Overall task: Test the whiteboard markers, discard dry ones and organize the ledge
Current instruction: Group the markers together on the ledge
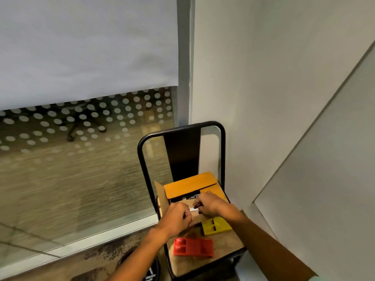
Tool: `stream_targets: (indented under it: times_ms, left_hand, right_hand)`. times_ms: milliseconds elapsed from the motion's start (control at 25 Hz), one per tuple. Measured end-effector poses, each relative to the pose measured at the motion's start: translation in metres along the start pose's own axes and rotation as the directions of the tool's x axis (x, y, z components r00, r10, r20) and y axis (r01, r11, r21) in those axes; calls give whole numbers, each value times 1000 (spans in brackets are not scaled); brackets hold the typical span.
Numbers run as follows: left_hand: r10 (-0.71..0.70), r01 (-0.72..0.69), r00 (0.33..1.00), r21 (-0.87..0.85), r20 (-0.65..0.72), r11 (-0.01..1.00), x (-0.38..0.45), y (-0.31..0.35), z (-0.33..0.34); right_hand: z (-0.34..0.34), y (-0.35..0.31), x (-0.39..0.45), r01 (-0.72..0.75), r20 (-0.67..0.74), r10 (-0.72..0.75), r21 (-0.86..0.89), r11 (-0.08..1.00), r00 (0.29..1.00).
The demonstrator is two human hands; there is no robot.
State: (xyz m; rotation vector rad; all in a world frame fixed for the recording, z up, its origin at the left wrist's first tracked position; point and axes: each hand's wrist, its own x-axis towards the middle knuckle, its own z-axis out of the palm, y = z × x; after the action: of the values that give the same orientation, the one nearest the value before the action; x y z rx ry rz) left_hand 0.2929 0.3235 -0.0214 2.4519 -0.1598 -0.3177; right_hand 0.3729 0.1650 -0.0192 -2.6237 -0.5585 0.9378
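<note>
A white whiteboard marker (193, 209) is stretched between my two hands over an open cardboard box (162, 196) on a chair seat. My left hand (178, 219) grips one end in a fist. My right hand (207, 203) pinches the other end, where a dark cap or tip shows. Inside the box, under its orange flap (190, 184), more markers (191, 197) with black and white labels lie partly hidden.
The box stands on a black metal-framed chair (180, 130) with a tan seat. A yellow eraser (216, 225) and a red eraser (192, 246) lie on the seat nearer me. A glass wall with a grey blind is left; the whiteboard (324, 169) is right.
</note>
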Motion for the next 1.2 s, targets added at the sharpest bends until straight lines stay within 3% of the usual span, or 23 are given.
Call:
stream_targets:
  times_ms: [320, 440, 640, 760, 840, 1000, 1200]
  left_hand:
    - [-151, 150, 988, 47, 23, 988, 20, -12, 3]
    - [-167, 167, 986, 22, 4, 986, 30, -10, -2]
    - [-94, 100, 994, 109, -57, 989, 48, -9, 3]
    - [-51, 64, 995, 160, -87, 985, 55, -10, 9]
    - [-24, 41, 995, 183, -93, 982, 59, -10, 12]
    - [-73, 68, 997, 198, 17, 978, 73, -12, 13]
    - [-106, 39, 972, 303, 208, 952, 100, -18, 20]
  right_hand:
    - [15, 7, 12, -70, -70, 71, 6, 997, 995]
    - [9, 15, 9, -102, -186, 115, 78, 992, 976]
    - [0, 32, -2, -99, -455, 129, 90, 991, 881]
    - [-6, 45, -3, -64, -510, 124, 133, 989, 851]
    - [-10, 51, 2, -119, -477, 157, 109, 987, 865]
    - [-26, 53, 17, -272, -237, 259, -24, 962, 936]
    - [-26, 43, 51, -184, 5, 187, -165, 969, 982]
